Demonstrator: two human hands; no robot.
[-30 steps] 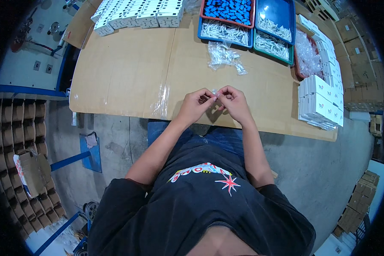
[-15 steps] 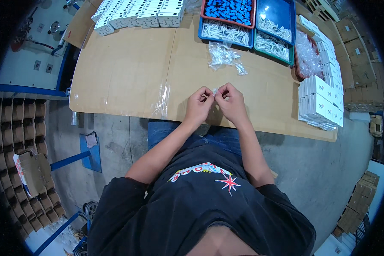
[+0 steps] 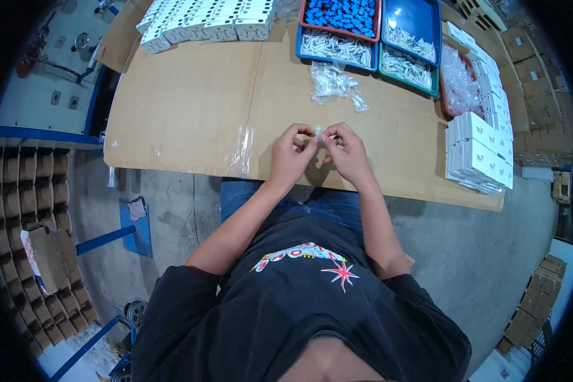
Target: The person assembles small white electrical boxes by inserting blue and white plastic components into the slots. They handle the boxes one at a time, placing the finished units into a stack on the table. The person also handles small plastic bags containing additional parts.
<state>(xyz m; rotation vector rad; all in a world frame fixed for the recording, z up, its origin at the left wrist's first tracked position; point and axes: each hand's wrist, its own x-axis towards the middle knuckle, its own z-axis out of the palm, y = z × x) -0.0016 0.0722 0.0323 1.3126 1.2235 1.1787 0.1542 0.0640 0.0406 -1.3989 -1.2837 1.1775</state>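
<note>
Between the fingertips of both hands is a small clear plastic bag (image 3: pixel 319 132), held just above the front part of the cardboard-covered table (image 3: pixel 191 108). My left hand (image 3: pixel 293 155) pinches its left side with thumb and forefinger. On the other side my right hand (image 3: pixel 346 153) pinches it the same way, its lower fingers curled. Whether anything lies inside the bag is too small to tell. Farther off, beyond the hands, lies a loose pile of small clear bags (image 3: pixel 332 83) with whitish contents.
Rows of white boxes (image 3: pixel 210 22) stand at the far left. Trays hold blue pieces (image 3: pixel 342 16) and white slim parts (image 3: pixel 335 48); a blue tray (image 3: pixel 409 16) stands beside them. Clear bags fill a reddish bin (image 3: pixel 459 79), and white boxes (image 3: pixel 479 153) are stacked at the right edge.
My hands have moved slightly apart, the left one a little to the left. More of the clear bag shows between the fingertips.
</note>
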